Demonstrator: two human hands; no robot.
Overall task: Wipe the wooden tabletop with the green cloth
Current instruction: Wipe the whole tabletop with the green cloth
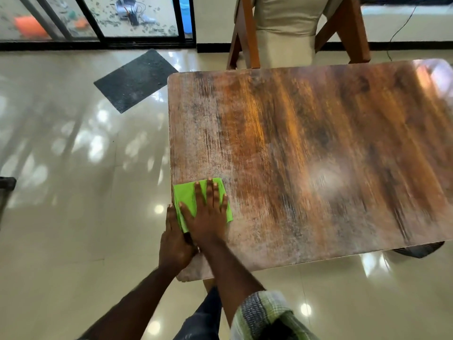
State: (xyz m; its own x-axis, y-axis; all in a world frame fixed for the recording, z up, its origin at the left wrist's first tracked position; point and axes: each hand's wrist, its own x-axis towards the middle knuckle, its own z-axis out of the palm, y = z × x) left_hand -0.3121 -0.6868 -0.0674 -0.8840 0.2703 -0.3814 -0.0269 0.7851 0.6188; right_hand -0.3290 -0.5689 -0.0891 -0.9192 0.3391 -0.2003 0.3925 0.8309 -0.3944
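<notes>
— Where is the green cloth (188, 197)?
— Lower centre of the frame, flat on the tabletop (318, 148) at its left edge.
— And the hands?
— The right hand (208, 214) lies on it, fingers spread flat. The left hand (174, 241) rests at the table's edge, touching the cloth's lower left corner; its grip is hidden.

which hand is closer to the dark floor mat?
Left. The left hand grips the tabletop edge nearest the dark floor mat; the right hand lies flat on the green cloth, farther in from that edge.
</notes>
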